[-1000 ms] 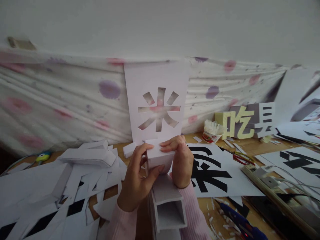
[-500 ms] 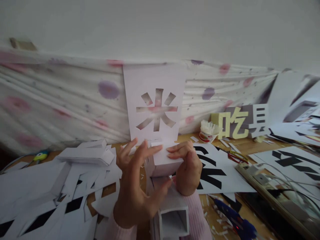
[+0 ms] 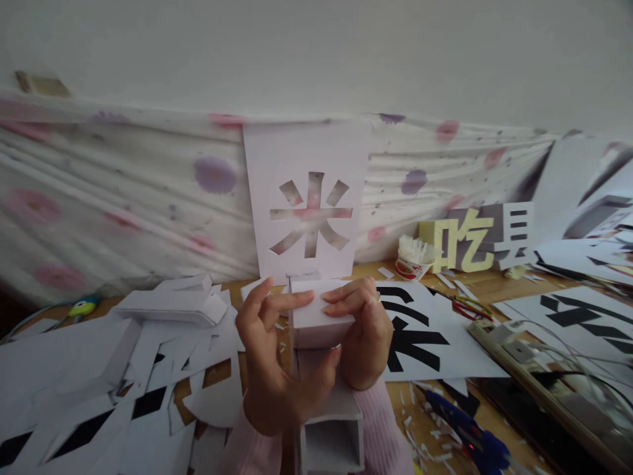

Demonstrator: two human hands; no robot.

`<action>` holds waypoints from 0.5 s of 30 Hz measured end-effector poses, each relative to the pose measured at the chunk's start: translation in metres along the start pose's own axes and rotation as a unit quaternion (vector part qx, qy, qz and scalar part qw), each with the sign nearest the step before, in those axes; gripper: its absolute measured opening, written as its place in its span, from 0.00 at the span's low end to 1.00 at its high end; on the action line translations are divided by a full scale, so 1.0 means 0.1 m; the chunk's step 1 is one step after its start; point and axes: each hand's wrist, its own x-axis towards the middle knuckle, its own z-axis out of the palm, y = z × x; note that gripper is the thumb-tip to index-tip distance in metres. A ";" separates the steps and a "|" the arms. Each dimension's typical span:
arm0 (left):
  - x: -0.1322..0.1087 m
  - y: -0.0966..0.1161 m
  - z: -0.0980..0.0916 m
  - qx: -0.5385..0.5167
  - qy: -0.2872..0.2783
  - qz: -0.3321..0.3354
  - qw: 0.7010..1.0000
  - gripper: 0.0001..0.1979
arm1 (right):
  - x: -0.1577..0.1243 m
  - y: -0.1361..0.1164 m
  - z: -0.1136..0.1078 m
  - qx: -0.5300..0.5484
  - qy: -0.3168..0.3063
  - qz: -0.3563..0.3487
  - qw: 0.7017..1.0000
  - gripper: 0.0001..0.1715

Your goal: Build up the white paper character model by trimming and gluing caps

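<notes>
Both hands hold a white foam-board block (image 3: pixel 316 316), the top limb of a hollow white 3D letter form whose open box end (image 3: pixel 332 441) faces me at the bottom. My left hand (image 3: pixel 274 369) wraps the block's left side, fingers curled over its top and thumb pressed under it. My right hand (image 3: pixel 363 336) grips the right side, fingertips laid on the top face. A white sheet with a cut-out character (image 3: pixel 309 204) leans upright against the cloth just behind the block.
Paper offcuts and foam-board scraps (image 3: pixel 123 369) cover the wooden table on the left. A printed black character sheet (image 3: pixel 420 336) lies right of my hands. Yellow and white 3D characters (image 3: pixel 475 241) and a small cup (image 3: pixel 413 260) stand at the back right. A blue tool (image 3: pixel 469 439) and cables lie front right.
My left hand spread its fingers half a second ago and has closed again round the block's left side. The block has stayed between both hands.
</notes>
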 end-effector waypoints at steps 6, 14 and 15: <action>-0.01 -0.06 0.02 -0.100 0.037 -0.030 0.994 0.24 | -0.03 0.03 0.03 0.011 -0.014 -0.005 1.000 0.28; -0.03 -0.10 0.12 -0.083 0.064 -0.037 0.994 0.18 | 0.03 0.03 0.00 -0.047 -0.008 -0.043 0.998 0.25; -0.03 -0.10 0.12 -0.075 0.062 -0.032 0.995 0.18 | 0.04 0.03 -0.01 -0.055 -0.007 -0.043 0.998 0.25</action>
